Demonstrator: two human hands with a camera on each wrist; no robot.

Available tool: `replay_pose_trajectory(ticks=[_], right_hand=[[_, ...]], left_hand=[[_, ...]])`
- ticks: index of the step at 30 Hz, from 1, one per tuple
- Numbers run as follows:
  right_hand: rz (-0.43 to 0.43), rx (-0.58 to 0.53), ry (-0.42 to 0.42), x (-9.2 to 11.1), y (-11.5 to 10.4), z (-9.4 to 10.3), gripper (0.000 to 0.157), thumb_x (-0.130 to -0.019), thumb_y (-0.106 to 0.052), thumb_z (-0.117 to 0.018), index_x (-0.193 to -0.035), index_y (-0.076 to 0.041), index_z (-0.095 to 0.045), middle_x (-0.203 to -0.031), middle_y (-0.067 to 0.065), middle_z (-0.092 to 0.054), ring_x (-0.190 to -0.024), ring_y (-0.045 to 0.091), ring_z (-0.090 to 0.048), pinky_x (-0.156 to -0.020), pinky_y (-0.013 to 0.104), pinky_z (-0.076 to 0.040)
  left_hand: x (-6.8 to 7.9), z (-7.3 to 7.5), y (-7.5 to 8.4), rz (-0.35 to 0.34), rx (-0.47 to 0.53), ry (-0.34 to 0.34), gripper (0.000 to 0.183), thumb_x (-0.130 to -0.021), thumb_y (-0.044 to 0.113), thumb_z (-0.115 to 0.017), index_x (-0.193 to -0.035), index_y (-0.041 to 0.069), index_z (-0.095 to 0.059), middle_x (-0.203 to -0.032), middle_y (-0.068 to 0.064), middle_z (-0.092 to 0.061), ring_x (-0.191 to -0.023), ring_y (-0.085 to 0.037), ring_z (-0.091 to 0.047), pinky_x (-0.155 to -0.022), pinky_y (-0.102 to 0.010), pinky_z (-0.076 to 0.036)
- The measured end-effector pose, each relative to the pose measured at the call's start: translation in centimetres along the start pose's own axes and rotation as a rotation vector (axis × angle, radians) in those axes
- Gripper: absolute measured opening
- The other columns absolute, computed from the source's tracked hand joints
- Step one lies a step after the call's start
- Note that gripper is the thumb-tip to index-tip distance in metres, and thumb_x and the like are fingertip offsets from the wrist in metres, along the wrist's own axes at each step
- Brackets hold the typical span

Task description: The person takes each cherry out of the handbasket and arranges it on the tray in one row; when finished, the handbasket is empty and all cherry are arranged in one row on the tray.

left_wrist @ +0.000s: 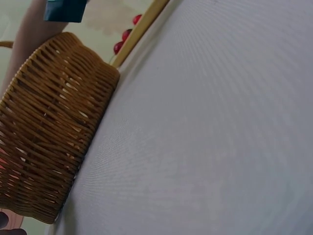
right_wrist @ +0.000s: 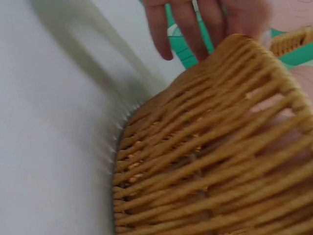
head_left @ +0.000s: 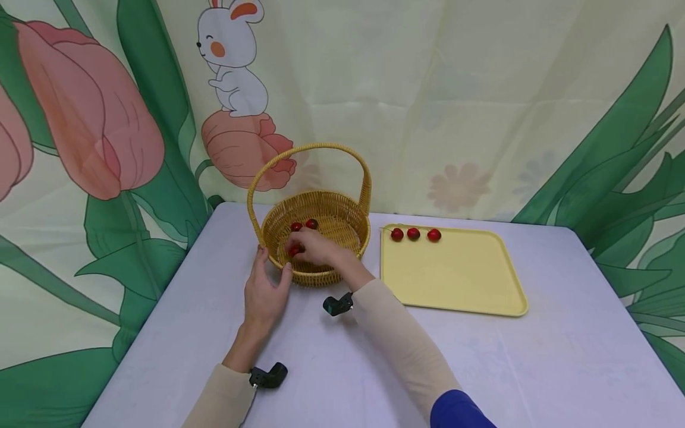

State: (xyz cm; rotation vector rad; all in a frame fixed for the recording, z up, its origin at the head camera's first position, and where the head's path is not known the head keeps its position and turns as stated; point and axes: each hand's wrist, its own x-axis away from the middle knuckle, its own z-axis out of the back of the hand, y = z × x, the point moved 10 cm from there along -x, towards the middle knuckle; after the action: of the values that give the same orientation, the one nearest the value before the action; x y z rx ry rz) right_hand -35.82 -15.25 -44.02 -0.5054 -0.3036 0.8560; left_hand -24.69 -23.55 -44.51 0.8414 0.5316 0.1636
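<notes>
A round wicker basket (head_left: pixel 313 278) with a tall arched handle stands on the table. My right hand (head_left: pixel 316 246) reaches over its front rim, and the fingertips pinch a red cherry (head_left: pixel 294 251) low inside. Two more cherries, one red (head_left: pixel 296 226) and one darker (head_left: pixel 312 224), lie in the basket just beyond those fingers. My left hand (head_left: pixel 266 294) rests against the basket's left front side, thumb spread apart. In the right wrist view the left hand's fingers (right_wrist: pixel 188 29) are fairly straight beside the wicker wall (right_wrist: pixel 210 147). That wall hides the right hand's grip there.
Right of the basket lies a shallow yellow tray (head_left: pixel 455 273). Three red cherries (head_left: pixel 414 233) sit in a row along its back left edge, one with a visible stem. A white cloth covers the table (head_left: pixel 332 368). Behind hangs a printed curtain (head_left: pixel 374 89).
</notes>
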Motion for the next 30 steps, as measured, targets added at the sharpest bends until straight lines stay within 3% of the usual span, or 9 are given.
replay_pose_trajectory(ticks=[4, 9, 17, 23, 30], right_hand=[[0.007, -0.063, 0.064, 0.8, -0.1, 1.4, 0.036, -0.095, -0.015, -0.069, -0.129, -0.010, -0.059, -0.127, 0.006, -0.062, -0.118, 0.018, -0.060, -0.103, 0.032, -0.051], [-0.010, -0.112, 0.083, 1.8, -0.3, 2.5, 0.047, -0.095, -0.016, -0.069, -0.138, -0.004, -0.053, -0.134, 0.009, -0.060, -0.120, 0.019, -0.060, -0.103, 0.031, -0.052], [-0.017, -0.057, 0.120, 3.6, -0.5, 4.2, 0.039, -0.094, -0.019, -0.070, -0.130, -0.006, -0.062, -0.125, 0.008, -0.063, -0.107, 0.017, -0.061, -0.090, 0.028, -0.055], [-0.016, -0.085, 0.154, 4.8, 0.3, 5.0, 0.038, -0.093, -0.017, -0.069, -0.130, -0.010, -0.063, -0.123, 0.005, -0.065, -0.106, 0.016, -0.062, -0.088, 0.028, -0.055], [-0.050, -0.148, 0.204, 6.4, 1.4, 6.3, 0.037, -0.093, -0.013, -0.068, -0.129, -0.010, -0.063, -0.126, 0.006, -0.066, -0.091, 0.017, -0.063, -0.080, 0.027, -0.056]], left_hand=[[0.0, -0.1, 0.2, -0.006, -0.009, 0.001, 0.072, -0.097, 0.041, -0.059, -0.150, -0.004, -0.039, -0.159, -0.022, -0.036, -0.147, -0.033, -0.037, -0.116, -0.051, -0.038], [0.0, -0.1, 0.2, -0.007, -0.013, 0.003, 0.072, -0.097, 0.041, -0.059, -0.150, -0.004, -0.039, -0.160, -0.022, -0.035, -0.148, -0.034, -0.037, -0.116, -0.052, -0.037], [0.0, -0.1, 0.2, -0.009, -0.010, 0.000, 0.073, -0.097, 0.043, -0.059, -0.150, -0.004, -0.039, -0.160, -0.022, -0.034, -0.148, -0.034, -0.035, -0.116, -0.052, -0.037], [0.0, 0.0, 0.3, -0.015, 0.000, 0.001, 0.073, -0.097, 0.042, -0.059, -0.150, -0.004, -0.038, -0.160, -0.022, -0.033, -0.148, -0.034, -0.035, -0.117, -0.052, -0.036], [0.0, 0.0, 0.3, 0.000, -0.005, -0.011, 0.073, -0.097, 0.042, -0.059, -0.150, -0.004, -0.037, -0.161, -0.022, -0.032, -0.149, -0.033, -0.033, -0.118, -0.051, -0.035]])
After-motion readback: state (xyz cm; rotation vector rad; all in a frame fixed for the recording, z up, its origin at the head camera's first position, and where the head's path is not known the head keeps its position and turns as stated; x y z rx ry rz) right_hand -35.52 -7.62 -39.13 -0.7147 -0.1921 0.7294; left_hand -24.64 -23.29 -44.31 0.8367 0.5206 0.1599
